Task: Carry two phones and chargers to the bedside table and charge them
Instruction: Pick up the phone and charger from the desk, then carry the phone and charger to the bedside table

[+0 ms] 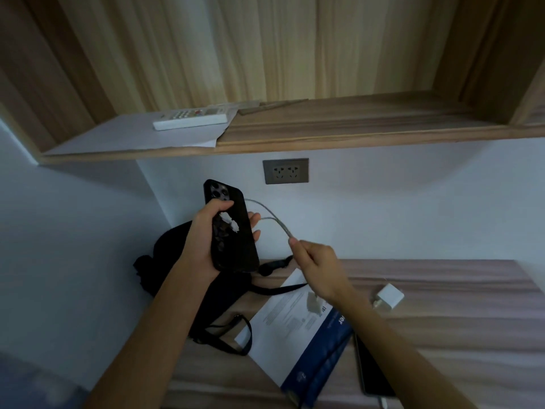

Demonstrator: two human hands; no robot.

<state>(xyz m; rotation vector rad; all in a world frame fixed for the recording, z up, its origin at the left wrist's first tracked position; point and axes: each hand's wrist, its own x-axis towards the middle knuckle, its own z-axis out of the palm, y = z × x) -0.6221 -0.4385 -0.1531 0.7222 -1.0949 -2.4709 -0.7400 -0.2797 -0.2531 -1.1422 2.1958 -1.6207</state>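
Your left hand wraps the phone, back up, while your right hand pinches the cable, probably to find its plug.

My right forearm hides part of the second phone and the paper. Behind the phone in my left hand, the cable vanishes. The plug at the bottom edge is cut off.
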